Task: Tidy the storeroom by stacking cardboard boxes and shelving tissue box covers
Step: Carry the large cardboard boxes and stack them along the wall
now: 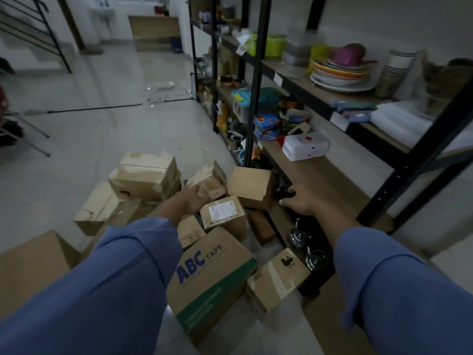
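Observation:
Several cardboard boxes lie jumbled on the tiled floor beside a black metal shelf unit [256, 80]. My left hand [192, 199] grips the lower edge of a small torn cardboard box [211, 179], tilted above the pile. My right hand [300, 199] hovers with relaxed, spread fingers just right of a plain square box [249, 187], holding nothing. Below my hands sit a box with a white label [222, 215], a large ABC Tape box [212, 275] and a small box with black print [277, 278]. I cannot pick out any tissue box covers.
A bigger battered box [146, 175] rests on a flat one [102, 208] at the left; another large box [30, 265] is at the near left. The shelves hold white first-aid cases [305, 146], plates [340, 73], tubs and dark pots [307, 249]. Tiled floor [115, 129] stretches beyond.

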